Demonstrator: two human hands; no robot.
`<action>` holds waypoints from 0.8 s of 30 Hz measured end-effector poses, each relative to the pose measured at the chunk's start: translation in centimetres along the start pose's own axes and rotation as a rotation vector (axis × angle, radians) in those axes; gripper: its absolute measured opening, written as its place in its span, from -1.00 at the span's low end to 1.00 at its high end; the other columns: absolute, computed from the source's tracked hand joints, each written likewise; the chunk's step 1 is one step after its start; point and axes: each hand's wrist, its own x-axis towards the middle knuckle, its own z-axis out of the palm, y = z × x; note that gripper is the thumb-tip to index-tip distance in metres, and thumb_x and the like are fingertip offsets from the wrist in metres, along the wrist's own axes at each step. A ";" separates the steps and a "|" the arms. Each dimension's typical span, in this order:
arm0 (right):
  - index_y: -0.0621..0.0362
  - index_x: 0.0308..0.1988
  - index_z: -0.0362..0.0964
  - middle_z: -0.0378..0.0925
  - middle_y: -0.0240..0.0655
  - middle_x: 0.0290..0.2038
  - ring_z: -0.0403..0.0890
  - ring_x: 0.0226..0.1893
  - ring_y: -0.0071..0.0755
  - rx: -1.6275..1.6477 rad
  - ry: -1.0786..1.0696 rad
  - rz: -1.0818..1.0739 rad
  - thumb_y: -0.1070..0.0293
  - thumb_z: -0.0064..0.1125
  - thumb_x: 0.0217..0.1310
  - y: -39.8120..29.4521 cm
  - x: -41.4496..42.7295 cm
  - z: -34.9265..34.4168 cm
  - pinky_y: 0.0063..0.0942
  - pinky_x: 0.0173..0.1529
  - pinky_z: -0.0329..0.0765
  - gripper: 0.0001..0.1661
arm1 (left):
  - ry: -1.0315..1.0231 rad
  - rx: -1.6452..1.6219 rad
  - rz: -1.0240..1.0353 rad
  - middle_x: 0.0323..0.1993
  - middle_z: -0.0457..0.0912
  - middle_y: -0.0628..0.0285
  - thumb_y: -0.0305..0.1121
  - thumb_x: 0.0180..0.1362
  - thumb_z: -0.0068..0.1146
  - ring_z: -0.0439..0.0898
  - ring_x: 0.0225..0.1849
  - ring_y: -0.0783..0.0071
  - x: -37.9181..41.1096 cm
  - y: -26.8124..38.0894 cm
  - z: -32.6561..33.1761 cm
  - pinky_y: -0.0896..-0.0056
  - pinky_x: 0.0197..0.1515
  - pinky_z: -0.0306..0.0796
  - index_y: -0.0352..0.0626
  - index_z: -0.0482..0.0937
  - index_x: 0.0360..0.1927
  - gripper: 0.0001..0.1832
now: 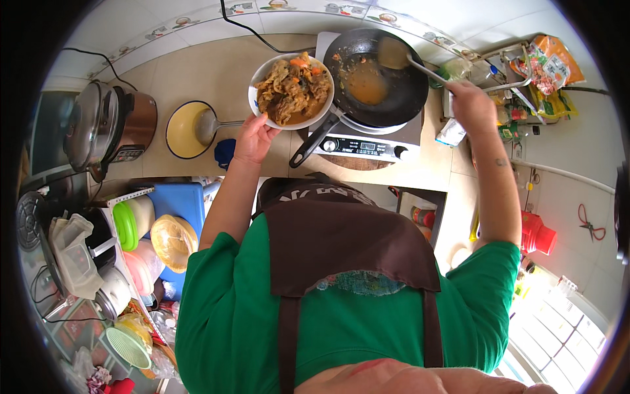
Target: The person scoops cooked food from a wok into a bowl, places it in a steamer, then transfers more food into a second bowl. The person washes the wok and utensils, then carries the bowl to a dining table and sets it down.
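Observation:
My left hand (256, 140) grips the near rim of a white bowl (253, 101) heaped with braised meat pieces (290, 88), bits of carrot and brown sauce. The bowl is just left of a black wok (411, 93) on an induction cooker (362, 147). Brown broth (366, 86) pools at the wok's bottom, with small scraps stuck along its side. My right hand (472, 106) is closed around the handle of a spatula (393, 53), whose broad blade is over the wok's far right part. The wok's black handle (315, 140) points toward me, to the left.
Left of the bowl stands a yellow enamel basin (179, 130) with a metal ladle (205, 126) in it. An electric pressure cooker (110, 128) is at the far left. Bottles and seasoning bags (549, 64) crowd a rack on the right. A black cord (246, 27) runs behind the cooker.

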 end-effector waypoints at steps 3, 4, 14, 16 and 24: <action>-0.07 -0.17 0.61 0.62 -0.28 -0.17 0.63 -0.18 -0.09 -0.107 -0.205 0.067 0.40 0.03 0.12 3.1 0.4 -1.2 -0.16 -0.12 0.56 -0.71 | 0.016 -0.001 0.007 0.10 0.54 0.13 -0.42 0.28 -0.01 0.57 0.10 0.29 -0.1 0.2 -0.2 0.20 0.11 0.52 -0.23 0.36 0.19 -0.60; -0.03 -0.16 0.62 0.63 -0.24 -0.20 0.63 -0.20 -0.07 -0.024 -0.217 0.051 0.38 0.09 0.06 4.4 0.4 -0.5 -0.19 -0.11 0.55 -0.70 | 0.025 0.001 0.010 0.09 0.55 0.13 -0.42 0.28 -0.01 0.57 0.09 0.29 -0.1 0.2 -0.1 0.21 0.10 0.53 -0.23 0.36 0.19 -0.60; 0.07 -0.07 0.62 0.66 -0.33 -0.35 0.60 -0.37 -0.53 0.933 -0.282 0.246 0.34 0.32 0.04 5.0 -0.1 14.4 -0.54 -0.19 0.51 -0.62 | 0.007 0.020 0.012 0.07 0.56 0.14 -0.42 0.27 0.00 0.58 0.07 0.28 0.5 -0.1 0.5 0.22 0.08 0.54 -0.25 0.37 0.18 -0.60; 0.08 -0.06 0.62 0.66 -0.35 -0.33 0.59 -0.36 -0.53 0.998 -0.259 0.294 0.37 0.31 0.05 3.6 -0.6 15.6 -0.56 -0.17 0.50 -0.63 | -0.007 0.017 0.009 0.08 0.55 0.13 -0.42 0.27 -0.01 0.58 0.08 0.28 0.5 -0.3 0.4 0.21 0.10 0.53 -0.25 0.37 0.18 -0.60; 0.04 -0.02 0.61 0.68 -0.36 -0.27 0.61 -0.29 -0.56 1.125 -0.087 0.335 0.34 0.33 0.07 0.7 -1.9 17.2 -0.58 -0.13 0.51 -0.60 | 0.032 -0.006 0.008 0.11 0.53 0.10 -0.44 0.28 -0.03 0.55 0.11 0.24 0.9 -0.8 1.1 0.17 0.15 0.49 -0.27 0.35 0.19 -0.60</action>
